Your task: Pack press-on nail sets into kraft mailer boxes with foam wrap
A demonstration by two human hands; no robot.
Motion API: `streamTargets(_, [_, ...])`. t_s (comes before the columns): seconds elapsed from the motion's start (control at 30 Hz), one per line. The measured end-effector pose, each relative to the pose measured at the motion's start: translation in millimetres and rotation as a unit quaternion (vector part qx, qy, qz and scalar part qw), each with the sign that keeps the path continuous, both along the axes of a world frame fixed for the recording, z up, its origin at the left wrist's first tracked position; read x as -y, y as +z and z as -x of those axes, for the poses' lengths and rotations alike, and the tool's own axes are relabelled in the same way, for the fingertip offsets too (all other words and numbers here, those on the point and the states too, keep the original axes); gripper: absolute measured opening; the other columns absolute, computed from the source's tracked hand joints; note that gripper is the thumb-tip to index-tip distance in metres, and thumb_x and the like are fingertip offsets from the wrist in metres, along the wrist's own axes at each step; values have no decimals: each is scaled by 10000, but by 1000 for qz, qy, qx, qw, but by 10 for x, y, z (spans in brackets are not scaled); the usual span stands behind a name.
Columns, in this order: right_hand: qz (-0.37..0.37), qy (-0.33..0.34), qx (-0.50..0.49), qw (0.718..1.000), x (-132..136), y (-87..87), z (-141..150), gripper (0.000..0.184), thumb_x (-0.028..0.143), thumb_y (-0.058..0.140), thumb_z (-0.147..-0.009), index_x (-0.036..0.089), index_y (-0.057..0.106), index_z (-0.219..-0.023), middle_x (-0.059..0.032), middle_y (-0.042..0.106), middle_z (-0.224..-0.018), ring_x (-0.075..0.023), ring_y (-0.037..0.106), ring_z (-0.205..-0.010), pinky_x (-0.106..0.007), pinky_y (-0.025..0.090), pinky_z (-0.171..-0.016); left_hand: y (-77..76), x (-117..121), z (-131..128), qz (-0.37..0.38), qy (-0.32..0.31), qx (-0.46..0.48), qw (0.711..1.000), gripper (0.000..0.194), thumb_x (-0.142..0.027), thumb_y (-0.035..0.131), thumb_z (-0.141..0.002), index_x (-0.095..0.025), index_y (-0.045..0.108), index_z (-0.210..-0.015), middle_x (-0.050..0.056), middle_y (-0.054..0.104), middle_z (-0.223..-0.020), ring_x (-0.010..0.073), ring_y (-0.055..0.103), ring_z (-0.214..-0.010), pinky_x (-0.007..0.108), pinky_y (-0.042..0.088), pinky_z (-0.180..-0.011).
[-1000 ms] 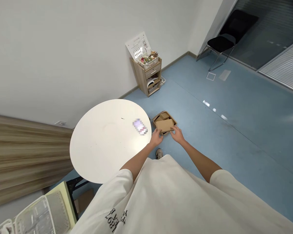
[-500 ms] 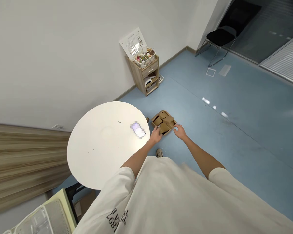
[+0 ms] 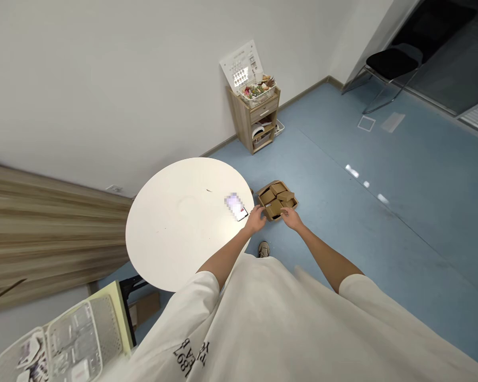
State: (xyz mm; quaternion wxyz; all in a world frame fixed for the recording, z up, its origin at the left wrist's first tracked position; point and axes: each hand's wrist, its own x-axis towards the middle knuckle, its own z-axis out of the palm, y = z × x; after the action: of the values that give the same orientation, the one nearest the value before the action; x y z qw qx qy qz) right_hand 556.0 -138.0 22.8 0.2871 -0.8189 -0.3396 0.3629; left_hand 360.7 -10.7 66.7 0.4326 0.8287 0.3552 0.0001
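Observation:
A brown cardboard box (image 3: 265,191) lies open on the blue floor and holds several small flat cardboard pieces (image 3: 278,197). My left hand (image 3: 256,219) hovers over the box's near left corner, beside the rim of the round white table (image 3: 175,228). My right hand (image 3: 290,216) hovers over the near right corner, fingers pointing at the box. Both hands look loosely spread, and I see nothing in them. A phone (image 3: 236,207) lies on the table close to my left hand.
My shoe (image 3: 263,248) stands on the floor just below the box. A small wooden cabinet (image 3: 258,114) with a basket on top stands against the far wall. A black chair (image 3: 390,63) is at the far right. A white plastic tray (image 3: 63,339) sits at the lower left.
A second ago both hands held a flat cardboard piece over the box. It now lies among the pieces in the box. My hands have since drawn closer together.

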Motion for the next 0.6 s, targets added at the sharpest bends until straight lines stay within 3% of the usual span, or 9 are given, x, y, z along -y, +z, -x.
streamTargets(0.23, [-9, 90, -15, 996, -380, 77, 473, 405, 286, 530, -900, 193, 678, -1265, -128, 635, -1330, -271, 663, -1128, -409, 531, -986, 41, -17, 665, -29, 79, -5, 996, 519, -233, 531, -892, -187, 511, -1409, 146, 396, -1572, 325, 317, -1495, 538, 308, -1205])
streamTargets(0.4, [-11, 169, -24, 985, -748, 271, 1013, 408, 265, 538, -893, 178, 680, -1266, -134, 656, -1307, -271, 667, -1107, -393, 527, -977, 117, 6, 1384, -43, 159, -12, 986, 508, -236, 528, -908, -212, 495, -1415, 137, 380, -1582, 305, 324, -1494, 527, 292, -1213])
streamTargets(0.6, [-50, 260, -24, 964, -1052, 479, 1880, 427, 279, 537, -897, 200, 662, -1298, -109, 648, -1340, -257, 656, -1126, -402, 527, -983, 229, 135, 2341, -57, 255, -3, 965, 495, -252, 522, -924, -213, 488, -1416, 149, 381, -1582, 309, 314, -1500, 546, 281, -1213])
